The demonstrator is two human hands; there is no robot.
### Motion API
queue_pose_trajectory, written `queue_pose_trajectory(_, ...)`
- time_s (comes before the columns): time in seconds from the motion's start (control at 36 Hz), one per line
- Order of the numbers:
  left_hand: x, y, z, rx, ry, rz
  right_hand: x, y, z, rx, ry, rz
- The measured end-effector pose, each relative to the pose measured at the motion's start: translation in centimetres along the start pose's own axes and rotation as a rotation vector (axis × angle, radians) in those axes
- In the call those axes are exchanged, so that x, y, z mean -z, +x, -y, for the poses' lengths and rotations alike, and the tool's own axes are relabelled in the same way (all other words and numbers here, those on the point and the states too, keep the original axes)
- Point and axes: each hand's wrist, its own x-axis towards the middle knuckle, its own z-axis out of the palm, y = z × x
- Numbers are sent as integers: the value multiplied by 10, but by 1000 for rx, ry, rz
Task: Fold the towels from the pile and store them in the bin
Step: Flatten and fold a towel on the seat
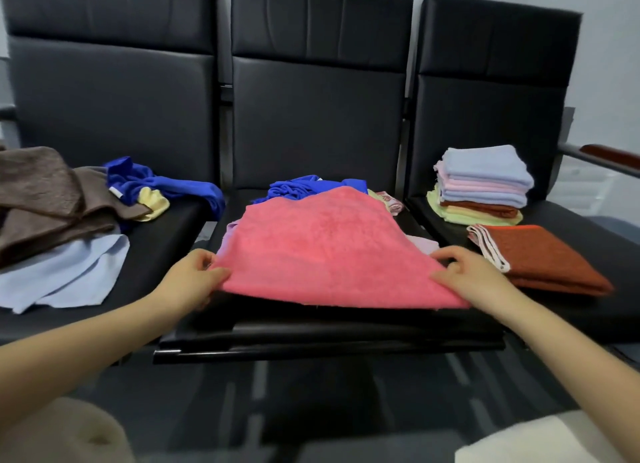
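— So, what are your hands doing right now?

— I'm pinching the pink towel (322,247) by its near corners, left hand (194,275) and right hand (464,275) both clamping cloth, over the middle seat (311,324).

— Advice?

— I'm thinking: keep both corners level and taut, carrying them to the far edge. Farther right, the folded stack (485,185) is waiting; no bin is showing.

Pink towel (325,247) spread over middle seat, near edge lifted off seat at both corners, far part draped on blue towel (311,187). Unfolded pile (59,216) on left seat: brown, pale blue, blue, yellow. Folded stack (485,185) on right seat, pastel and rust layers; folded rust towel (540,258) flat just before it.
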Motion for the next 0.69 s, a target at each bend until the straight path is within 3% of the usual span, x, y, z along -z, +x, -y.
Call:
queue_pose_trajectory(0.11, 0, -6, 5, -29, 391, 90, -14, -6, -7, -8, -232, 65)
queue_pose_trajectory(0.19, -1, -12, 8, -273, 747, 34, -20, -11, -7, -15, -367, 74)
queue_pose_trajectory(0.31, -3, -13, 5, -547, 720, -49, -27, -11, -6, 100, -528, -109)
queue_pose_trajectory(0.42, -12, -13, 0, -769, 714, 26, -39, -12, 6, 486, -387, -231)
queue_pose_trajectory(0.58, -37, -15, -4, -892, 721, 291, -69, -26, 29, 765, -333, 241)
queue_pose_trajectory(0.69, -48, -12, -7, -983, 711, 324, -85, -23, 36, 810, -334, 278)
